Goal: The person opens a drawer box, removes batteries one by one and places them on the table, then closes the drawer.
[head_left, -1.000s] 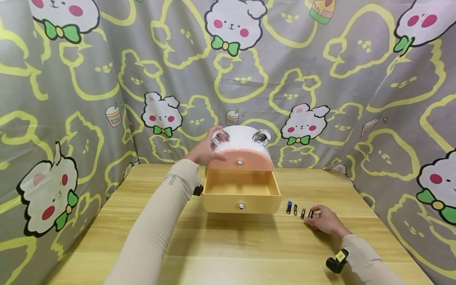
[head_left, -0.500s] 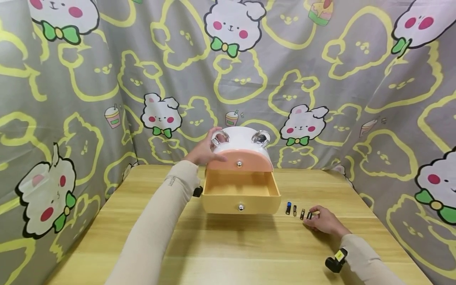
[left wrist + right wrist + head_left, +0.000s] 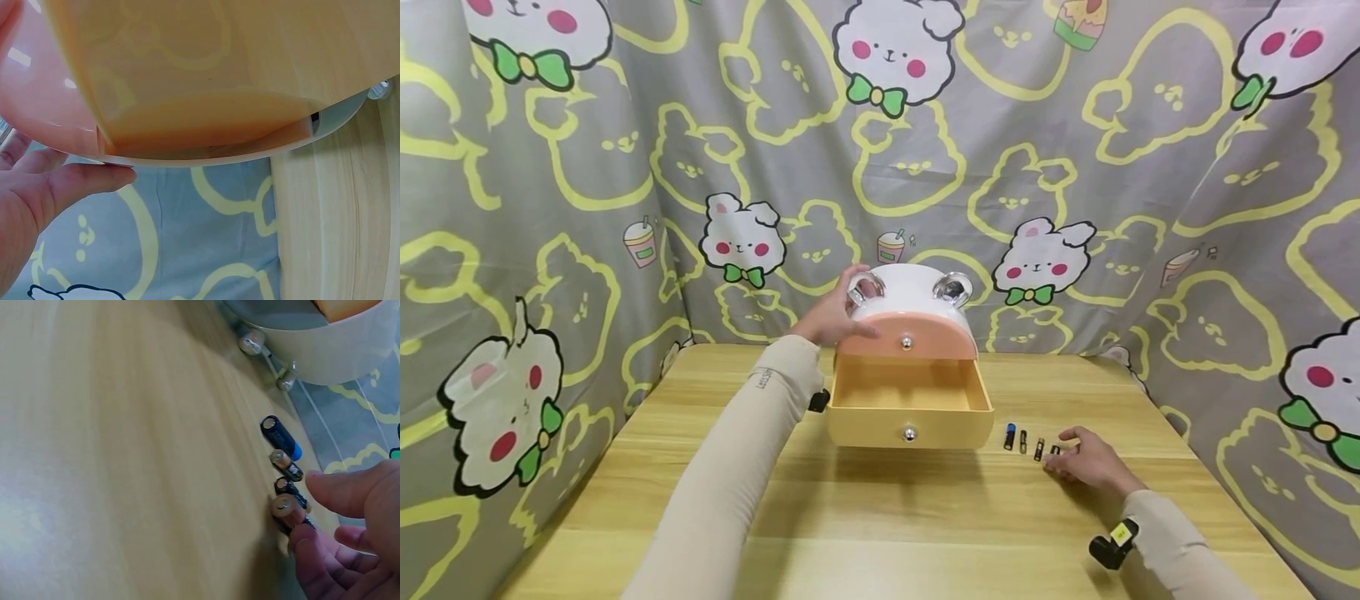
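Observation:
A white drawer cabinet (image 3: 917,287) with silver ear-shaped rings stands on the table, its yellow lower drawer (image 3: 910,425) pulled out. My left hand (image 3: 831,317) holds its upper left side, the thumb along the front edge in the left wrist view and fingers behind the left ear. To the right, several small batteries lie side by side, among them a blue-ended battery (image 3: 281,437). My right hand (image 3: 1090,458) is at the rightmost battery, a copper-ended battery (image 3: 289,511). Its fingertips touch that battery from the side, while the thumb (image 3: 350,490) stays apart from it.
The cabinet's pink upper drawer (image 3: 917,335) is closed, with a round silver knob. Below lies the wooden table (image 3: 880,533). A grey patterned curtain (image 3: 820,167) surrounds the back and sides. A black wrist camera (image 3: 1112,546) sits on the right sleeve.
My right thumb and fingers have parted around the rightmost battery, and the hand has shifted slightly right. The left hand, cabinet and drawer have stayed in place.

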Demonstrator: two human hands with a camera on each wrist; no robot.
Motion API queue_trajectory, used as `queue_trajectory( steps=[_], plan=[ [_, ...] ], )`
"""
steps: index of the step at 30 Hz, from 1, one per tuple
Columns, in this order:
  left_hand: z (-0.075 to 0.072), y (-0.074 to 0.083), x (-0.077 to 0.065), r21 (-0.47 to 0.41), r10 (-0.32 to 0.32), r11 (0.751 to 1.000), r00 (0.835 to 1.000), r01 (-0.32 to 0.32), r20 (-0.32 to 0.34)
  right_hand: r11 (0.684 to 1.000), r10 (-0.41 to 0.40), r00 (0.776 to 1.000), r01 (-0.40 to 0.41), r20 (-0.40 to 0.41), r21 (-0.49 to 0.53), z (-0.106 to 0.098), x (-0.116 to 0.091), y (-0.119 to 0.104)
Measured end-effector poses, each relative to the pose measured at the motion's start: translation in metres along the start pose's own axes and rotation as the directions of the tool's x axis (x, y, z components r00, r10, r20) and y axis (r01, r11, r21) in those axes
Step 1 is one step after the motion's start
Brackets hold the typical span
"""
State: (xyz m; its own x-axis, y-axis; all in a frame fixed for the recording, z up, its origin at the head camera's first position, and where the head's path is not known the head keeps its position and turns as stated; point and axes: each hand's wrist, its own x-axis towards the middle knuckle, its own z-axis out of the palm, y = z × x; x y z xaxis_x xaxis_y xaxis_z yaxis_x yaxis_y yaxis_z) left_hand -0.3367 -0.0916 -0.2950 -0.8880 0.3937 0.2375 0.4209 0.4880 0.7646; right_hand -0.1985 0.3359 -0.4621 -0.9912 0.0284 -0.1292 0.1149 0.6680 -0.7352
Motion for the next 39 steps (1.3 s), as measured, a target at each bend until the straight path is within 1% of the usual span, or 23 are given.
queue_trajectory(
  steps=[2, 5, 6, 9, 11, 13, 16, 18, 20, 21, 22, 24, 25, 27, 28, 30, 31, 33, 37, 39],
  plan=[
    [0.0, 0.0, 0.0, -0.005, 0.005, 1.0, 1.0, -0.005, 0.0, 1.0, 0.006, 1.0, -0.006, -0.019, 0.012, -0.002, 0.0, -0.002],
    [0.0, -0.001, -0.001, -0.011, 0.01, 1.0, 1.0, -0.01, 0.002, 1.0, -0.017, 0.999, 0.018, -0.031, 0.018, -0.003, -0.002, -0.009],
    [0.0, -0.001, -0.001, -0.013, 0.01, 1.0, 1.0, -0.01, 0.002, 0.999, -0.025, 0.999, 0.026, -0.032, 0.033, -0.003, -0.003, -0.012],
    [-0.001, -0.002, -0.002, -0.017, 0.003, 1.0, 1.0, -0.003, 0.001, 0.99, -0.065, 0.997, 0.068, -0.034, 0.126, 0.001, -0.006, -0.027],
    [-0.002, -0.002, -0.003, -0.017, 0.002, 1.0, 1.0, -0.002, -0.003, 0.973, -0.104, 0.994, 0.105, -0.017, 0.207, 0.003, -0.009, -0.04],
    [-0.004, -0.003, -0.004, -0.013, -0.002, 1.0, 1.0, 0.002, -0.006, 0.944, -0.151, 0.988, 0.139, 0.018, 0.301, 0.005, -0.014, -0.055],
    [-0.005, -0.002, -0.004, -0.008, -0.009, 1.0, 1.0, 0.009, -0.008, 0.893, -0.237, 0.968, 0.182, 0.086, 0.412, 0.006, -0.026, -0.08],
    [-0.005, -0.001, -0.004, -0.011, -0.019, 1.0, 1.0, 0.019, -0.001, 0.859, -0.303, 0.944, 0.212, 0.128, 0.465, 0.006, -0.036, -0.096],
    [-0.005, 0.0, -0.004, -0.007, -0.019, 1.0, 1.0, 0.019, 0.006, 0.816, -0.403, 0.901, 0.272, 0.164, 0.511, 0.009, -0.045, -0.11],
    [-0.004, 0.001, -0.004, -0.006, -0.015, 1.0, 1.0, 0.016, 0.011, 0.796, -0.451, 0.874, 0.302, 0.181, 0.525, 0.011, -0.049, -0.117],
    [-0.004, 0.001, -0.004, -0.007, -0.011, 1.0, 1.0, 0.011, 0.016, 0.771, -0.505, 0.84, 0.336, 0.198, 0.54, 0.014, -0.052, -0.123],
    [-0.005, 0.003, -0.004, -0.003, -0.003, 1.0, 1.0, 0.003, 0.023, 0.738, -0.587, 0.775, 0.391, 0.236, 0.55, 0.021, -0.057, -0.134],
    [-0.005, 0.003, -0.003, 0.003, 0.0, 1.0, 1.0, 0.0, 0.025, 0.73, -0.617, 0.743, 0.42, 0.258, 0.539, 0.026, -0.058, -0.14],
    [-0.005, 0.005, -0.003, 0.0, -0.007, 1.0, 1.0, 0.007, 0.029, 0.737, -0.642, 0.703, 0.456, 0.306, 0.499, 0.036, -0.06, -0.149],
    [-0.006, 0.005, -0.003, 0.0, -0.014, 1.0, 0.999, 0.014, 0.032, 0.744, -0.645, 0.689, 0.47, 0.329, 0.475, 0.042, -0.06, -0.153],
    [-0.007, 0.006, -0.003, -0.006, -0.027, 1.0, 0.999, 0.028, 0.04, 0.77, -0.63, 0.682, 0.486, 0.37, 0.414, 0.053, -0.058, -0.16],
    [-0.007, 0.006, -0.002, -0.007, -0.03, 1.0, 0.998, 0.03, 0.046, 0.775, -0.628, 0.677, 0.495, 0.384, 0.394, 0.058, -0.057, -0.161],
    [-0.008, 0.007, -0.001, -0.007, -0.036, 0.999, 0.998, 0.037, 0.058, 0.786, -0.616, 0.68, 0.501, 0.398, 0.362, 0.067, -0.053, -0.165],
    [-0.007, 0.008, 0.0, -0.013, -0.034, 0.999, 0.996, 0.035, 0.079, 0.775, -0.63, 0.677, 0.527, 0.38, 0.348, 0.081, -0.045, -0.169],
    [-0.007, 0.009, 0.0, -0.023, -0.046, 0.999, 0.995, 0.048, 0.087, 0.77, -0.636, 0.681, 0.536, 0.363, 0.346, 0.086, -0.042, -0.171]
  ],
)
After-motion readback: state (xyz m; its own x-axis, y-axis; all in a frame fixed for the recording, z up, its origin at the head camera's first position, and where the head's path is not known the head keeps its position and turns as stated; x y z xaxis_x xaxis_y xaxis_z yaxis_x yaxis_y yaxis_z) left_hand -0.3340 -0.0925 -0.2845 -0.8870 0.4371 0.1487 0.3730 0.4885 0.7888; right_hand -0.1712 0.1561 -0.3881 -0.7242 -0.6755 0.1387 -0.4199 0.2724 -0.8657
